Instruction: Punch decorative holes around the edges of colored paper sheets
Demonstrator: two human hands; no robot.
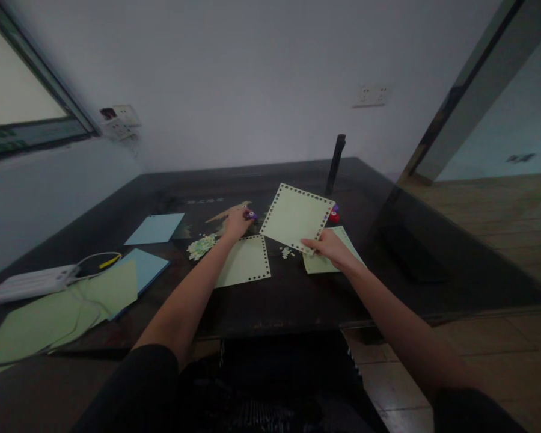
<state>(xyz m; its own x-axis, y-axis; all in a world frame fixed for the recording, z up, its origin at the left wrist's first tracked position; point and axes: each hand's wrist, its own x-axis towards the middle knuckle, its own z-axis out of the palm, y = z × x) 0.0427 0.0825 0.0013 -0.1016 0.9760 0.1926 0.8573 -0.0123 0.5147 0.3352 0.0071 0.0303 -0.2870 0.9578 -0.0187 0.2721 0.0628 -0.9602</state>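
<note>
My right hand (330,245) pinches the lower corner of a pale green sheet of paper (295,216), tilted up above the table. Small dark punched holes run along the sheet's edges. Over on the left, my left hand (237,222) has its fingers closed around a small purple craft punch (251,215) with a white, eye-like spot. Beneath my left forearm lies another pale green sheet (246,263), with holes along its right side and part of its lower edge. Under my right hand are more green sheets (318,263). A red punch (334,216) is partly hidden behind the raised sheet.
Punched-out paper bits (201,246) form a pile on the dark table (293,307), with a smaller scatter (287,252) nearer the middle. Blue paper (157,229), green paper (31,319) and a white power strip (31,282) lie left. A black upright post (336,163) stands behind.
</note>
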